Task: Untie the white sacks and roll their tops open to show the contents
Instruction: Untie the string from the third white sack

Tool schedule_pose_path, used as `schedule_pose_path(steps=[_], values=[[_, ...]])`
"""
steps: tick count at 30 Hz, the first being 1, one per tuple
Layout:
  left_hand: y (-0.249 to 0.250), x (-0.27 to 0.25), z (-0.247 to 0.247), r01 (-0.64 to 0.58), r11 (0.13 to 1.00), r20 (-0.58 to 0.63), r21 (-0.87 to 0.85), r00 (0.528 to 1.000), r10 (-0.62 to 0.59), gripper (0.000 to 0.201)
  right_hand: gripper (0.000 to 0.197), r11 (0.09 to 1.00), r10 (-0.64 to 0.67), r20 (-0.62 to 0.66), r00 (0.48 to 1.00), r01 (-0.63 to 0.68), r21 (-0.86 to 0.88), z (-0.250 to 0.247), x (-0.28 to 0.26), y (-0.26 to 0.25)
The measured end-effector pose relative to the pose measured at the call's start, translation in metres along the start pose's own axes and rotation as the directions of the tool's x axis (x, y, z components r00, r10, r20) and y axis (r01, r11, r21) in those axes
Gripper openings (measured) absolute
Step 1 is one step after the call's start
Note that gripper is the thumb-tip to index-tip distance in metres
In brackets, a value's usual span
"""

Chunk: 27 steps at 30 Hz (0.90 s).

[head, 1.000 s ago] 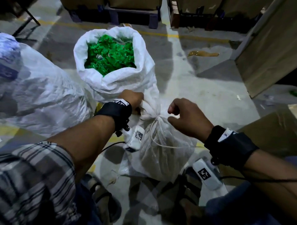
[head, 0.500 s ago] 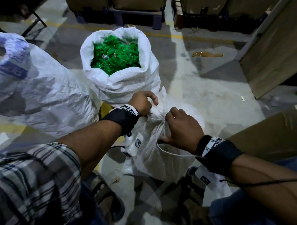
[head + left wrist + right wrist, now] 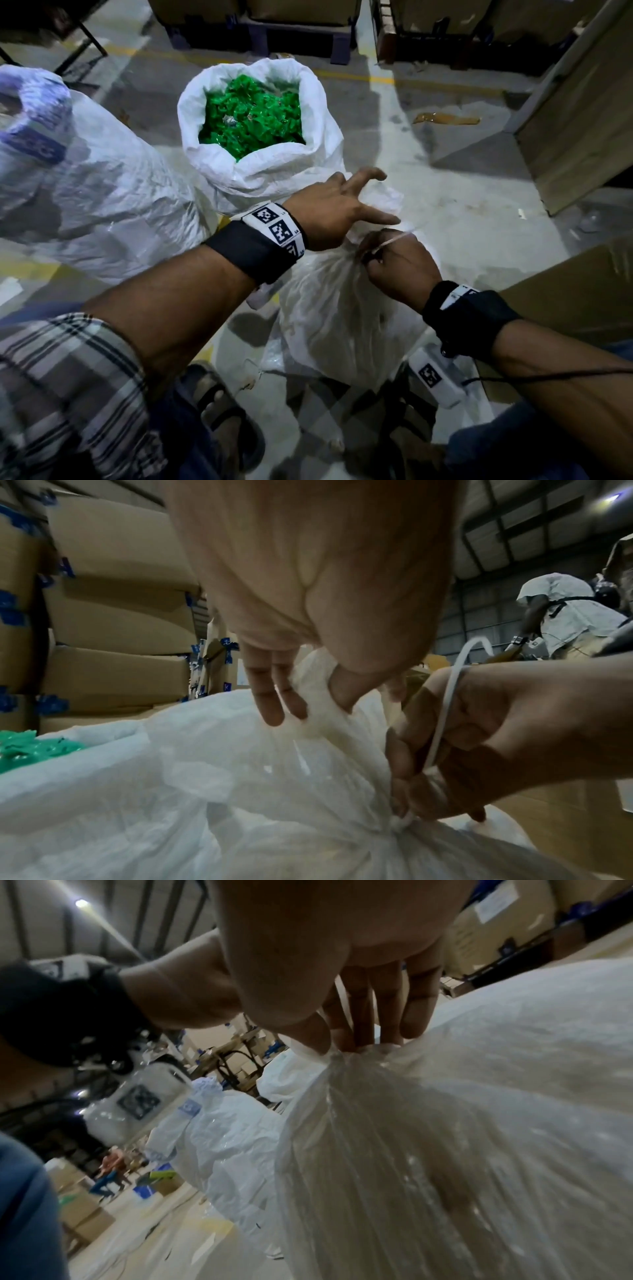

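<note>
A tied white sack (image 3: 342, 318) stands on the floor between my feet, its neck bunched together. My right hand (image 3: 373, 257) pinches that neck at the knot (image 3: 339, 1045), with the white string (image 3: 394, 238) running over the back of its fingers (image 3: 445, 710). My left hand (image 3: 380, 197) reaches over the gathered top, and its thumb and fingers (image 3: 270, 696) pinch the loose cloth above the tie. Behind it a second white sack (image 3: 267, 171) stands with its top rolled open on green plastic pieces (image 3: 253, 116). The tied sack's contents are hidden.
A big closed white sack (image 3: 102, 205) lies at the left. A cardboard box (image 3: 565, 301) stands close on the right, a wooden panel (image 3: 575, 120) beyond it. Pallets with cartons (image 3: 274, 37) line the back. Another person (image 3: 565, 620) works farther off.
My left hand has loosened its fist and slid right over the sack's top. My right hand has come in from the side to the neck, with the string now across its fingers.
</note>
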<state>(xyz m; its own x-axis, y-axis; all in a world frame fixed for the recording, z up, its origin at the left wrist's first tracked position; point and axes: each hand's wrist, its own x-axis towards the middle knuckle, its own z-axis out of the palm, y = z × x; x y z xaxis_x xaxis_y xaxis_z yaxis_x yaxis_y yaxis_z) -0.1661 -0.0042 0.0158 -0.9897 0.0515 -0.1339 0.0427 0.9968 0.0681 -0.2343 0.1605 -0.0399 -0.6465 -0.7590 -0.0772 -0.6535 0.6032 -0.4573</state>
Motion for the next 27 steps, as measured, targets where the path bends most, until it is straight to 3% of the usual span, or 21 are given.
schedule_pose_path(steps=[3,9,15,20,24,27], values=[[-0.010,0.000,0.004,0.096,0.994,0.150,-0.051,0.985,-0.088,0.071,0.007,0.995,0.001,-0.008,1.000,0.000,0.099,0.002,0.002,0.004],[-0.020,0.001,0.022,0.187,0.982,0.129,0.001,0.974,-0.186,0.047,0.010,0.989,-0.026,-0.008,1.000,0.027,0.147,0.003,0.007,0.007],[-0.023,0.002,0.046,0.419,0.900,0.301,-0.117,0.879,-0.370,0.046,0.014,0.982,-0.010,0.048,0.999,0.001,0.188,0.006,0.005,0.004],[-0.019,0.006,0.049,0.469,0.861,0.278,-0.200,0.869,-0.409,0.047,0.015,0.969,0.068,-0.002,0.998,-0.066,0.237,0.000,0.011,0.011],[-0.013,0.006,0.032,0.423,0.880,0.222,-0.218,0.899,-0.377,0.039,0.012,0.972,0.062,-0.032,0.998,-0.053,0.228,-0.003,0.012,0.015],[-0.007,0.001,0.012,0.402,0.892,0.170,-0.207,0.912,-0.372,0.050,0.012,0.970,0.075,-0.051,0.996,-0.061,0.237,-0.005,0.014,0.017]])
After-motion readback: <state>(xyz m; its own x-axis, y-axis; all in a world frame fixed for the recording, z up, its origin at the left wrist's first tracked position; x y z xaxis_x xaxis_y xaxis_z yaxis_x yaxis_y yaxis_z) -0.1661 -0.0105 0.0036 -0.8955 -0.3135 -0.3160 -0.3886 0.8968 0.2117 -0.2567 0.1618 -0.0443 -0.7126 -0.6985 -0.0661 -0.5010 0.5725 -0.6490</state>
